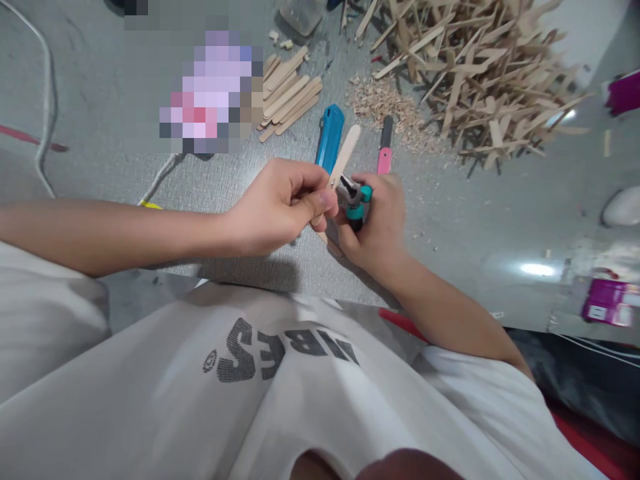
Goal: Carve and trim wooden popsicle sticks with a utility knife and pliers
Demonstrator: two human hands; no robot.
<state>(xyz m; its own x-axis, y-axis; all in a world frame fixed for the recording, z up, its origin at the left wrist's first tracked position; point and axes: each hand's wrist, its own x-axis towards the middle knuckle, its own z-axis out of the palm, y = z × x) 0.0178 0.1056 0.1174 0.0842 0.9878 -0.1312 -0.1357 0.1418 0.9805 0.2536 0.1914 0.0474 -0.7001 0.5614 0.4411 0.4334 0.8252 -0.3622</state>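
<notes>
My left hand (295, 200) pinches a wooden craft stick (347, 150) between thumb and fingers, its rounded end pointing up and away. A small dark spot shows on the stick just past the fingertips. My right hand (377, 220) is closed around pliers (356, 208) with teal and black handles. The pliers' jaws sit parted beside the stick; whether they touch it I cannot tell. Beyond the hands lie a blue box cutter (331, 137) and a pink and black cutter (385, 150), the latter partly hidden by my right hand.
A large heap of wooden sticks (475, 73) fills the far right, with wood shavings (387, 103) at its edge. Several loose craft sticks (290, 97) lie at the far middle. A white cable (47, 93) runs along the left. Purple boxes (605, 301) are at the right.
</notes>
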